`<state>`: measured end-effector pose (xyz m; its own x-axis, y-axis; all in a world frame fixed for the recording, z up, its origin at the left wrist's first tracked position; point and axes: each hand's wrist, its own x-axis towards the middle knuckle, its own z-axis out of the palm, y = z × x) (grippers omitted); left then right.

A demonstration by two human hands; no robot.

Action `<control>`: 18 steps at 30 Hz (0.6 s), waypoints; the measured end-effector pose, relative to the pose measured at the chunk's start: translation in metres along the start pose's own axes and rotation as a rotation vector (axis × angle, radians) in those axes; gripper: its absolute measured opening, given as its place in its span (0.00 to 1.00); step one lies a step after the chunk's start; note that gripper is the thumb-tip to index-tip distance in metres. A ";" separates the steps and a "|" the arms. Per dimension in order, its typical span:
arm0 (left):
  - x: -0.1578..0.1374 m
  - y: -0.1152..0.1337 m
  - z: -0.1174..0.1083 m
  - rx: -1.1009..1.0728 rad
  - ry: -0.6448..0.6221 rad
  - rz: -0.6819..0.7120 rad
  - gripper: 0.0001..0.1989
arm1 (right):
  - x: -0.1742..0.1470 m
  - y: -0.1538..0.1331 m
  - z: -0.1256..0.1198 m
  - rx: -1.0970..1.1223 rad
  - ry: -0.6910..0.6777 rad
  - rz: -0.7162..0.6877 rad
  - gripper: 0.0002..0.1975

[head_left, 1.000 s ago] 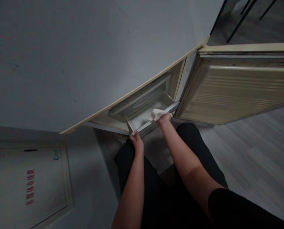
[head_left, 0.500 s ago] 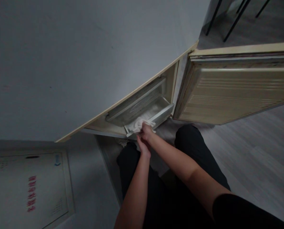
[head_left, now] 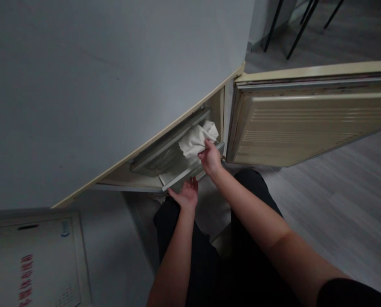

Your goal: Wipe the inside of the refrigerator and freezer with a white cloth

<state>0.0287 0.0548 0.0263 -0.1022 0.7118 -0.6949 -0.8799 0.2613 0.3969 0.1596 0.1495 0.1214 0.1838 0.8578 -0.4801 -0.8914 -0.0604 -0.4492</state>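
A crumpled white cloth (head_left: 197, 140) is gripped in my right hand (head_left: 211, 159), over the right part of a pulled-out clear drawer (head_left: 181, 175). My left hand (head_left: 187, 197) is palm up with fingers spread, at the front of the drawer. Whether its fingertips bear on the drawer front cannot be told. The drawer sits low inside a cream-edged fridge compartment (head_left: 118, 175), below another clear panel or drawer front (head_left: 154, 155). The cloth hides part of the drawer's inside.
To the right the fridge door (head_left: 305, 123) stands wide open, with dark stains along its seal. A large grey upper surface (head_left: 114, 85) overhangs the compartment. At lower left is a white wall panel (head_left: 46, 260) with red characters. Thin black furniture legs (head_left: 301, 32) stand at upper right.
My hands have come apart. The right one has carried the cloth up and to the right along the drawer. The left has opened and lies lower. The view has shifted slightly.
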 end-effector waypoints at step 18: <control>0.064 -0.009 0.109 0.172 -0.026 0.162 0.43 | 0.053 -0.043 -0.099 -0.535 0.072 0.077 0.08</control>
<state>0.0806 0.1694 0.0439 -0.2211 0.7695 -0.5991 -0.7607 0.2483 0.5997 0.2489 0.1468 0.0406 0.1711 0.8048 -0.5683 -0.5718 -0.3886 -0.7225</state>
